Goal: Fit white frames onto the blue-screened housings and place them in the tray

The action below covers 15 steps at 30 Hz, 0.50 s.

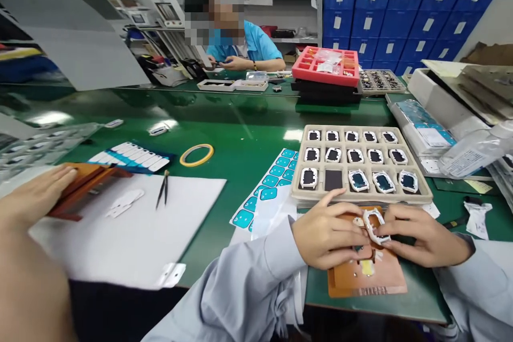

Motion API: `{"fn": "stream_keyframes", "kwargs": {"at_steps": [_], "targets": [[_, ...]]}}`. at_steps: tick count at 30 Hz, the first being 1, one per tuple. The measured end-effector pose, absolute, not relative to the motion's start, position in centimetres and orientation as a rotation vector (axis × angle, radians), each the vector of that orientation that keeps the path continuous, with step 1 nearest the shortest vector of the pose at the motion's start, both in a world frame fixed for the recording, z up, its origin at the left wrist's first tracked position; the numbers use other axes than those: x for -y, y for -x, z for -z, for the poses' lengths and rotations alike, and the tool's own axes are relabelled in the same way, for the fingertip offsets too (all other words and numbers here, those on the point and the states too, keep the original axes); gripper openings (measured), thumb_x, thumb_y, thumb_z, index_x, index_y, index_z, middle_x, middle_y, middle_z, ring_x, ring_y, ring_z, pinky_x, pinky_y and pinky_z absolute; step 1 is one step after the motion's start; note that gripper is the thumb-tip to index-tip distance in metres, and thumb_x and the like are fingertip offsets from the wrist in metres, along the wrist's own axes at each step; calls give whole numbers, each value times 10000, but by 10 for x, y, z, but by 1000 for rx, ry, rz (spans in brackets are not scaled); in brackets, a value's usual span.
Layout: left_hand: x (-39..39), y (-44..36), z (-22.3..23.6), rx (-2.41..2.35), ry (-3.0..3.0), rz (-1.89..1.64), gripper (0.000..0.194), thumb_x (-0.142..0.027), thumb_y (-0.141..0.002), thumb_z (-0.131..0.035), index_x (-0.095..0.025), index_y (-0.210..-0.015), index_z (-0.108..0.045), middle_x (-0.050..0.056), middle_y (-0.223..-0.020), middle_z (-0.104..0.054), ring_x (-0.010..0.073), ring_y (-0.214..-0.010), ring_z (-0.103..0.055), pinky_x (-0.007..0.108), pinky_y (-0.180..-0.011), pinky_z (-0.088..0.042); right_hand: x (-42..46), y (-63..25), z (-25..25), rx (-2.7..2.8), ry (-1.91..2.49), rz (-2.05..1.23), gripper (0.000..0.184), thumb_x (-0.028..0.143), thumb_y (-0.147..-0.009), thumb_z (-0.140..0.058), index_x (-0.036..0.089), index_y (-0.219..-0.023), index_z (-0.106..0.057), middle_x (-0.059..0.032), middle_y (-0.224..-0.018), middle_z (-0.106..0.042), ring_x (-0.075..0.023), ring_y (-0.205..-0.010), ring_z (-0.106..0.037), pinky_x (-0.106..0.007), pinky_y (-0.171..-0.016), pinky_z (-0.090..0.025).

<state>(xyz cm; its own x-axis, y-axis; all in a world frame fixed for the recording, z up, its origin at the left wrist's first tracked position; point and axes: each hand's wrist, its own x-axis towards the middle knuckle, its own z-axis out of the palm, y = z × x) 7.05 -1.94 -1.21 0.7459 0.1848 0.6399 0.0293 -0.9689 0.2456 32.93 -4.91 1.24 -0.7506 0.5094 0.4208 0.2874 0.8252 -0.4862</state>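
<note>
In the head view, both my hands work at a white watch-case frame, tilted over an orange-brown fixture plate. My right hand pinches the frame from the right, its fingers closed. My left hand holds the frame's left side, with its lower fingers down by the plate; its exact grip is partly hidden. Yellow and pink pads show on the plate. Just beyond my hands lies a beige tray of white frames with dark inserts; one front-row pocket holds no frame.
At left, another person's bare hand rests by an orange block. Tweezers lie on a white sheet. Nearby are a tape roll, blue stickers and a plastic bottle. A person in blue sits opposite.
</note>
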Motion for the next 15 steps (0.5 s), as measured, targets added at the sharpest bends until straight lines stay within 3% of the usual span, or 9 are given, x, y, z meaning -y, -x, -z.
{"fn": "stream_keyframes", "kwargs": {"at_steps": [4,8,15], "targets": [[22,-71,11,-193,-2742,-1091,163,-316,-939,-616,-197,-1037,-666,-7,-973,-779,202,-1101,-640,471,-1154,-272,48,-331,-10,2491,604,-553,166,256,-990,-532,170,-1063,-654,-43,-769,-577,-148,-664,-537,-254,-580,-421],[25,-73,8,-265,-2666,-1194,157,-343,-916,-661,-189,-940,-677,-17,-949,-780,171,-994,-665,378,-989,-410,49,-331,-9,2438,614,-570,177,230,-978,-558,169,-1114,-653,-49,-802,-599,-146,-700,-567,-244,-609,-456],[27,-78,10,-239,-2692,-1206,189,-385,-896,-678,-197,-884,-685,-25,-894,-781,158,-961,-672,352,-915,-421,48,-332,-5,2391,601,-648,162,205,-963,-588,153,-1100,-657,-54,-823,-608,-141,-734,-574,-239,-641,-461]]}}
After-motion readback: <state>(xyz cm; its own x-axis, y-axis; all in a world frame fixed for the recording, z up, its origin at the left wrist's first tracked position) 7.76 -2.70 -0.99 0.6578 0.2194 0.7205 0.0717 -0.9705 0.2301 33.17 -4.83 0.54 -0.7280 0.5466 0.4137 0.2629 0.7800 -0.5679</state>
